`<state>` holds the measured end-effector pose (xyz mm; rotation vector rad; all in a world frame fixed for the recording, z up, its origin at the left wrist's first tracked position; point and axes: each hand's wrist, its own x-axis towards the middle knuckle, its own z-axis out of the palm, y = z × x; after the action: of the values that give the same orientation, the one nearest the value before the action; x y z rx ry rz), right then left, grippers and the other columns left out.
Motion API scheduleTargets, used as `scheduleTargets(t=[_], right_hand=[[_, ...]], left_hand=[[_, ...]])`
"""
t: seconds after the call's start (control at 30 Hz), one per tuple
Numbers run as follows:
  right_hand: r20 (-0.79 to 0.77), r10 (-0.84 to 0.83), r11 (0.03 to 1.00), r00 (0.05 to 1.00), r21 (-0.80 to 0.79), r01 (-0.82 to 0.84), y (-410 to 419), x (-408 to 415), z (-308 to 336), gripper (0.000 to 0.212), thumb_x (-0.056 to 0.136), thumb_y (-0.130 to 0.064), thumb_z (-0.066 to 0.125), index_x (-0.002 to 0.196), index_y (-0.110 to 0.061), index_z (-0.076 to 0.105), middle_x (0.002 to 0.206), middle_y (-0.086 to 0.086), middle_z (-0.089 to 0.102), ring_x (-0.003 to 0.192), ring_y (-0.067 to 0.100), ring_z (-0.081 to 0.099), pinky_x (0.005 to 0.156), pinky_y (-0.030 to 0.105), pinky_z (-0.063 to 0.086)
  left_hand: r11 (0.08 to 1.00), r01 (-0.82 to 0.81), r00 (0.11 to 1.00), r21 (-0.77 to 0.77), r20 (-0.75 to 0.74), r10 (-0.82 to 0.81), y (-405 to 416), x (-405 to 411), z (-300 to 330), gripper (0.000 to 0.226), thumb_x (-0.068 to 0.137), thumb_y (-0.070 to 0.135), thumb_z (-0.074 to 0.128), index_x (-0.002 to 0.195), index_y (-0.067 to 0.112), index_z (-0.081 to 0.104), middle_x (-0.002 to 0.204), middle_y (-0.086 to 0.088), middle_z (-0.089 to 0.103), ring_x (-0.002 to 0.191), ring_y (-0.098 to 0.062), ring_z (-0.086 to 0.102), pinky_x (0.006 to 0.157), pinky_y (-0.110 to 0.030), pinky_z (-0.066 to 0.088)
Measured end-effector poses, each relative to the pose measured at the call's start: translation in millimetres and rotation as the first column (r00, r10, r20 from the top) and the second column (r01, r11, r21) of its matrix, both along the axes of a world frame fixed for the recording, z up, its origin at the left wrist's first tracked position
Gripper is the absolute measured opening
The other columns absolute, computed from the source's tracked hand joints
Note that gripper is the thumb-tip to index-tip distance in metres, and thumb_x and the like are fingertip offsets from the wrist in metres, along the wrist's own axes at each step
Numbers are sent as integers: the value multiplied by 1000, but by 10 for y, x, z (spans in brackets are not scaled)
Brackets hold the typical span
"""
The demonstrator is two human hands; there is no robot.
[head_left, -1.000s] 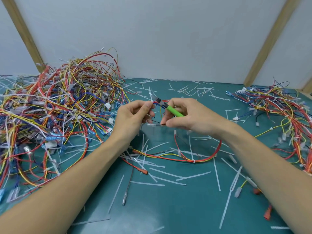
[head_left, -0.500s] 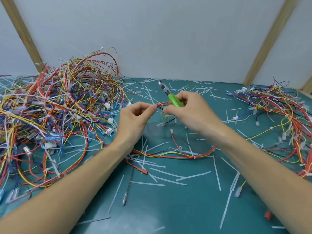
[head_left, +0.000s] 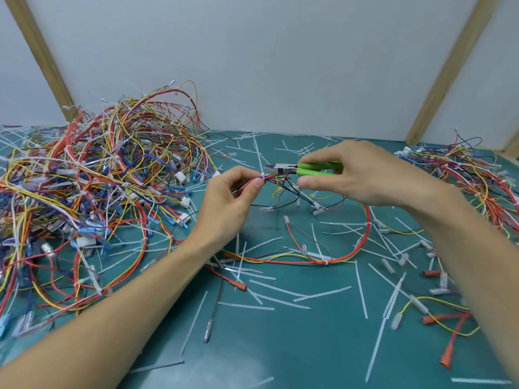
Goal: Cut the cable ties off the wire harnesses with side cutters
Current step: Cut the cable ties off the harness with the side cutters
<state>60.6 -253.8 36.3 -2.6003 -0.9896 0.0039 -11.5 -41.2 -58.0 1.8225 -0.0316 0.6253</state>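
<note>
Worktop point(head_left: 280, 346): green mat, strewn with cut white tie strips and loose leads.
Left pile point(head_left: 92, 192): large tangle of tied harnesses, heaped at the left edge; judged springy and prone to snagging when one is pulled out.
Right pile point(head_left: 463, 175): smaller, flatter heap at the right edge, well apart from the left pile.
Harness in hand point(head_left: 309, 256): thin red, yellow and black wires, one end raised at centre, the rest looping down onto the worktop; judged light and limp, so best held close beside the tie to keep the bundle taut.
Right hand point(head_left: 362, 175): fingers point(head_left: 317, 182) wrapped round the green handles.
Left hand point(head_left: 233, 197): thumb and forefinger pinching the bundle just beside the tie.
Side cutters point(head_left: 303, 169): held level, nose pointing left toward the tie; cannot tell whether the blades are parted.
Cable tie point(head_left: 263, 176): small white band round the bundle, at the left fingertips, just beside the cutter nose; judged stiff, thin plastic, to be nipped at the band without catching the soft wire insulation beneath.
</note>
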Motion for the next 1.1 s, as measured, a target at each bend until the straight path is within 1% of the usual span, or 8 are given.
scheduleTargets(t=[0.07, 0.2, 0.27, 0.33, 0.5, 0.77, 0.9, 1.1], right_hand=[[4, -11, 999, 1000, 33, 11, -37, 37, 6, 33, 79, -69, 70, 106, -49, 73, 93, -31, 71, 90, 2, 62, 87, 36, 53], [21, -3, 998, 1000, 69, 2, -84, 108, -18, 30, 74, -62, 78, 101, -49, 76, 79, -41, 65, 73, -14, 54, 67, 30, 45], [-6, 20, 997, 1000, 81, -19, -92, 124, -34, 29, 76, -58, 80, 102, -47, 77, 81, -40, 66, 71, -15, 54, 66, 28, 42], [-36, 44, 995, 998, 89, -41, -96, 128, -41, 28, 77, -55, 81, 103, -45, 77, 86, -37, 69, 73, -12, 56, 69, 30, 45], [-53, 90, 992, 995, 97, -85, -117, 154, -35, 30, 76, -51, 81, 104, -45, 77, 95, -22, 75, 84, 23, 62, 84, 42, 55], [-56, 152, 982, 987, 126, -144, -148, 213, -69, 27, 77, -44, 82, 103, -45, 77, 95, -19, 74, 84, 31, 60, 82, 42, 53], [-120, 170, 975, 978, 164, -149, -176, 222, -60, 30, 76, -43, 83, 105, -43, 78, 99, -26, 74, 87, 21, 62, 89, 43, 54], [-89, 144, 975, 986, 181, -126, -166, 230, -64, 34, 73, -49, 83, 106, -47, 77, 100, -25, 70, 89, 21, 62, 88, 40, 53]], left_hand=[[999, 9, 1000, 36, -10, -8, -4, -19, 10, 8, 95, 10, 67, 89, 14, 71, 74, 3, 65, 68, 1, 53, 67, -11, 41], [992, 16, 999, 125, -43, -11, -5, -50, 25, 7, 94, 12, 70, 88, 14, 75, 78, 3, 72, 74, 0, 61, 75, -12, 45], [989, 3, 999, 145, -50, 4, -4, -57, 30, 5, 92, 11, 71, 89, 13, 75, 78, 5, 71, 75, -1, 61, 76, -13, 45], [988, -7, 999, 157, -52, 16, -3, -61, 36, 4, 91, 11, 73, 89, 14, 75, 77, 9, 69, 73, 1, 59, 75, -13, 44], [987, -11, 999, 159, -44, 18, -9, -74, 55, 7, 90, 9, 73, 88, 15, 74, 76, 11, 68, 71, 3, 57, 73, -10, 42], [984, -19, 999, 174, -34, 25, 4, -77, 52, 9, 90, 10, 74, 87, 19, 74, 78, 12, 69, 74, 1, 58, 75, -16, 46], [984, -18, 999, 178, -38, 26, 13, -75, 40, 13, 89, 12, 75, 86, 24, 73, 79, 10, 69, 77, -4, 60, 76, -21, 47], [974, -51, 998, 219, -12, 55, 2, -66, 21, 17, 88, 15, 76, 86, 31, 72, 84, 0, 71, 88, -23, 63, 85, -42, 50]])
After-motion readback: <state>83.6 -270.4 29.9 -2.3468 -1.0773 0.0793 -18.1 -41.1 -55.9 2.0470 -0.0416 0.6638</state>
